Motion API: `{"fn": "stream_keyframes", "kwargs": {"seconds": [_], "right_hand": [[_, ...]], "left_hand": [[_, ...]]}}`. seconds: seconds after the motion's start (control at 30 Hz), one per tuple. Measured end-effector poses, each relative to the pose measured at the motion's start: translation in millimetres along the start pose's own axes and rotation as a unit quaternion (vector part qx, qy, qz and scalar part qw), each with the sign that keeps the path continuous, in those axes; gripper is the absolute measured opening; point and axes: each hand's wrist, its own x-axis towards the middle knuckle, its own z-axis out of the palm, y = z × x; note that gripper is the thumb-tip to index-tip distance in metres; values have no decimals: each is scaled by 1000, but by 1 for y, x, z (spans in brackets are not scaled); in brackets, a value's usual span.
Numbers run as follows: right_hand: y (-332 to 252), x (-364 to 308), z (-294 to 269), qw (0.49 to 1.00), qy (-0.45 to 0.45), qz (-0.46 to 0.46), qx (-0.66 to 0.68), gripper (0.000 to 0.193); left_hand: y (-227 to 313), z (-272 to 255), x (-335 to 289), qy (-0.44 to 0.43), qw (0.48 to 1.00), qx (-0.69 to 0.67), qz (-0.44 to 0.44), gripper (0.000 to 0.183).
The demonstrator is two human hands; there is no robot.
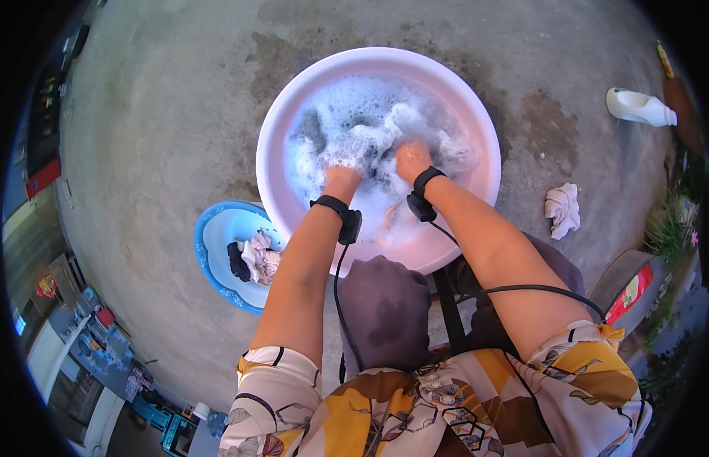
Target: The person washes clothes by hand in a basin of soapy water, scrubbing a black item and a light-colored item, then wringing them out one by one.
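A wide pale pink basin (476,183) stands in front of me, holding water thick with white suds. My left hand (342,179) is sunk in the foam up to about the wrist, so its fingers are hidden. My right hand (412,160) shows a rounded, curled back above the suds; what lies under its fingers is hidden. Foam-covered wet cloth (377,135) bulges up beside and between both hands. A darker grey piece of cloth (312,128) pokes out near the basin's left side. Black straps with small boxes and cables are around both wrists.
A blue basin (204,251) with several dark and pale cloths (257,257) stands at the lower left. On the wet-stained concrete to the right lie a crumpled pale cloth (562,209) and a white plastic bottle (640,107). My knee (386,312) is close to the pink basin's near rim.
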Motion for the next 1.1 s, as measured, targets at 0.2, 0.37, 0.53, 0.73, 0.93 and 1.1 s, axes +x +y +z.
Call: {"fn": "stream_keyframes", "kwargs": {"seconds": [0.2, 0.37, 0.53, 0.73, 0.93, 1.1], "right_hand": [[15, 16, 30, 966, 225, 48, 121, 16], [-6, 4, -49, 991, 8, -47, 123, 39], [44, -35, -116, 982, 3, -90, 168, 77], [19, -117, -148, 953, 53, -60, 291, 106], [-29, -147, -156, 875, 400, -103, 254, 135], [-64, -165, -209, 710, 509, -183, 451, 60]], "left_hand": [[2, -12, 24, 1, 997, -1, 82, 49], [-3, -55, 10, -232, 964, 126, -33, 41], [53, -160, -21, 93, 991, -100, 17, 35], [152, -345, -59, 253, 955, -144, 50, 35], [238, -459, -119, 398, 889, -92, 209, 23], [239, -514, -180, 298, 868, -314, 241, 26]]}}
